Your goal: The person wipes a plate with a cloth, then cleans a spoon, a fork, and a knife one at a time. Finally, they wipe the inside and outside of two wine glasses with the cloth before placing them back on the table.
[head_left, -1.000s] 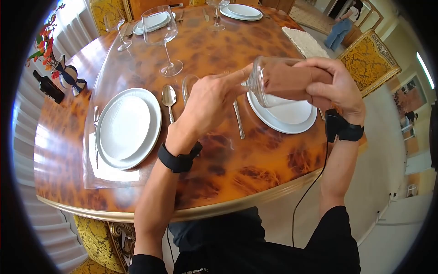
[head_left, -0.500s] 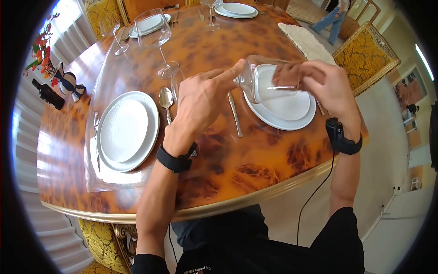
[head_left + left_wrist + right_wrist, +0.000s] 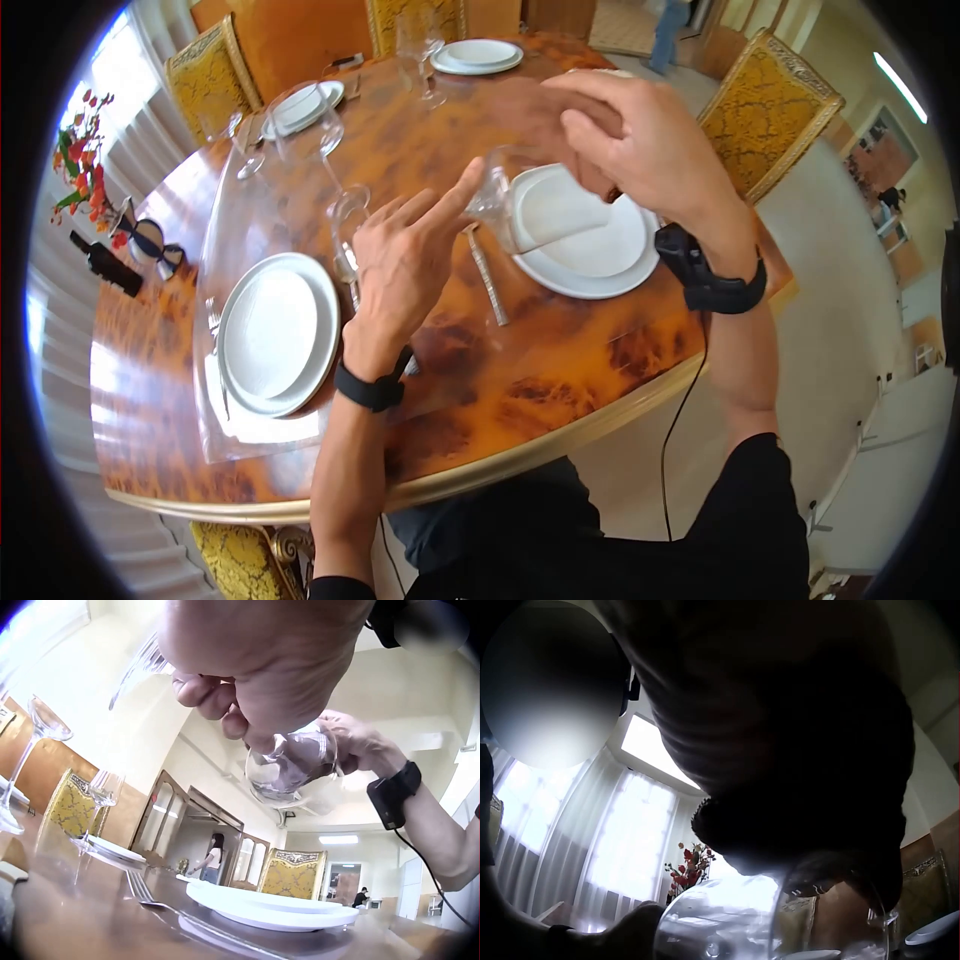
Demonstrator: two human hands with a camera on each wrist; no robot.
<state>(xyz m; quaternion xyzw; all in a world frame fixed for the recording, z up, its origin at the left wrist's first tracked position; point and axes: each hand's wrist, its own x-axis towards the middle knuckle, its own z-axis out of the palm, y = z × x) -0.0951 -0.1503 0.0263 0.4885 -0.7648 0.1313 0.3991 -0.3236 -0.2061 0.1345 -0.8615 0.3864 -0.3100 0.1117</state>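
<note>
My left hand (image 3: 405, 260) grips a clear wine glass (image 3: 500, 205) by its stem, index finger extended toward the bowl. The glass lies sideways in the air, mouth to the right, over a white plate (image 3: 635, 262). In the left wrist view its foot (image 3: 139, 669) sticks out past the curled fingers. My right hand (image 3: 655, 140) holds a brown cloth (image 3: 560, 125), blurred, at the upper side of the bowl. Seen from the left wrist, the cloth shows through the glass. The right wrist view is dark, with the bowl (image 3: 712, 922) below the hand.
Left of my hands are stacked white plates (image 3: 272, 335) with a fork (image 3: 214, 320) beside them. A knife (image 3: 485, 275) lies under the held glass. Other wine glasses (image 3: 422, 60) stand farther back. A dark bottle (image 3: 108, 265) and a flower vase (image 3: 150, 245) are at the left.
The cloth and right hand have moved up and left, from the bowl's mouth to its upper side. The glass and left hand have shifted left and lower in view as the head view turned.
</note>
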